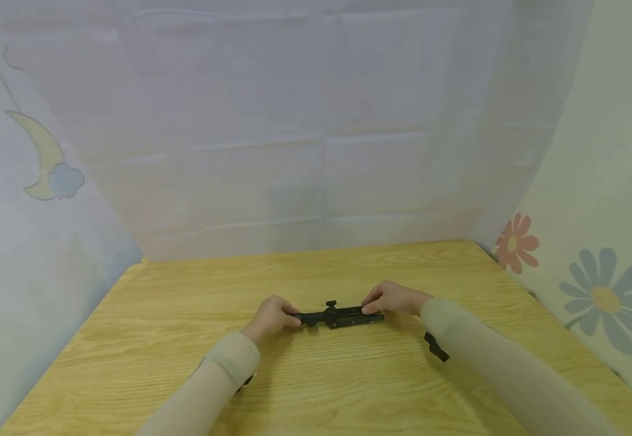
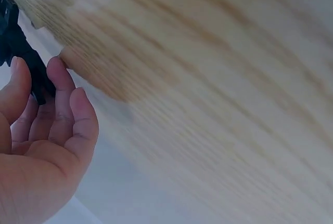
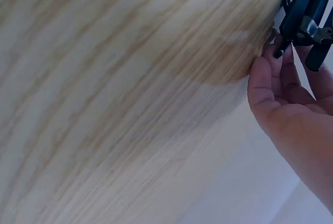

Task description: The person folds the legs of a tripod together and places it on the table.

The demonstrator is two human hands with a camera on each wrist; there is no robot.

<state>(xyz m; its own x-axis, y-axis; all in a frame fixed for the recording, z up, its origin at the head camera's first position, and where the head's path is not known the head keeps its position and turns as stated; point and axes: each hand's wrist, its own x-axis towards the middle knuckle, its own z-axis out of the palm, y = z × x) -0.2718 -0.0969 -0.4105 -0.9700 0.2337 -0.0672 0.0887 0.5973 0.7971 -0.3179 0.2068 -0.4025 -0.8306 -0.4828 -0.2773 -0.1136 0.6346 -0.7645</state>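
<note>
A small black folded tripod (image 1: 317, 317) lies sideways between both hands, low over the wooden table. A knob stands up near its middle, and its folded legs point right. At its left end, my left hand (image 1: 273, 317) pinches it between thumb and fingers. My right hand (image 1: 393, 298) grips the leg end, with thumb and fingers on the upper leg. The left wrist view shows the tripod's dark end (image 2: 28, 57) between thumb and fingers. In the right wrist view the leg ends (image 3: 302, 21) lie against the fingers; that view cuts off part of them.
The wooden table (image 1: 316, 381) spreads around the hands. A pale creased sheet (image 1: 316, 181) hangs behind it. Printed walls stand at both sides, with a moon (image 1: 45, 151) on the left and flowers (image 1: 605, 300) on the right. A black strap part (image 1: 437, 347) hangs under the right sleeve.
</note>
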